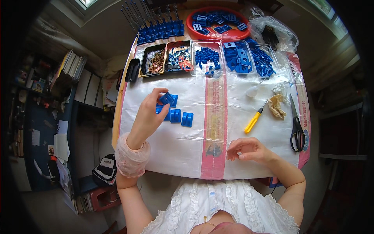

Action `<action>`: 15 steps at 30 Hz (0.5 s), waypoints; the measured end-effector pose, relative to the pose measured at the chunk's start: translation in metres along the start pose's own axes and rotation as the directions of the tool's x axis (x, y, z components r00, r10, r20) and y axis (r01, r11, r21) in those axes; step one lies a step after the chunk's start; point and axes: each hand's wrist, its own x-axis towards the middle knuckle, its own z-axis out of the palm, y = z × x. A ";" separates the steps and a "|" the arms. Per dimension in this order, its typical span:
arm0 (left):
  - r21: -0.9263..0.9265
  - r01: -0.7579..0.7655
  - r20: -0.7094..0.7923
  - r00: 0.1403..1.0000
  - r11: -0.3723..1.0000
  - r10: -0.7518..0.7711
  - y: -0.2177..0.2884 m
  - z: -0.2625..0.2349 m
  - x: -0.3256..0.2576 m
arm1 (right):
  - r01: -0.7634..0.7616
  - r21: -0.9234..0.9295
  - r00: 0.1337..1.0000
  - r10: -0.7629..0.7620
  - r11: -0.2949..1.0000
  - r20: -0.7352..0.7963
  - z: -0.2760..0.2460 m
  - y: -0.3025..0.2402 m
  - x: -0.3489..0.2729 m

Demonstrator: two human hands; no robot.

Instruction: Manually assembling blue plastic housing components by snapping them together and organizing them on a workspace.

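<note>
My left hand [150,113] is closed in a pinch on a blue plastic part [167,98], tilted above a small group of similar pieces on the table's left side. Beside it lie a blue part with a raised middle [175,116] and another blue part [187,119] a little to the right. More of the group is partly hidden behind my fingers. Near the table's front edge, my right hand [249,150] rests with loosely bent fingers, thumb apart, and nothing visible in it. A yellow-handled screwdriver [253,122] lies beyond that hand.
Along the back stand trays of screws [156,61], small mixed hardware [179,58] and blue parts [207,55]. Behind them are a red basin [191,29] and upright blue assemblies with long rods [161,31]. Black scissors [297,132] and crumpled paper [276,106] lie at right.
</note>
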 end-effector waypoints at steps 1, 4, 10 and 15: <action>0.009 -0.020 0.100 0.995 1.000 0.019 0.000 0.005 0.005 | 0.003 -0.015 1.000 -0.003 1.000 -0.003 0.001 -0.001 0.000; 0.059 -0.103 0.207 0.974 0.993 0.089 -0.007 0.022 0.011 | -0.009 -0.063 1.000 0.010 0.998 0.017 0.004 -0.004 0.000; 0.130 -0.203 0.228 0.959 0.971 0.170 -0.012 0.029 0.021 | -0.002 -0.120 0.999 0.006 0.993 0.036 0.008 -0.007 -0.001; 0.181 -0.194 0.013 0.981 0.964 0.195 -0.013 0.024 0.019 | -0.013 -0.145 1.000 0.015 0.989 0.012 0.008 -0.003 -0.001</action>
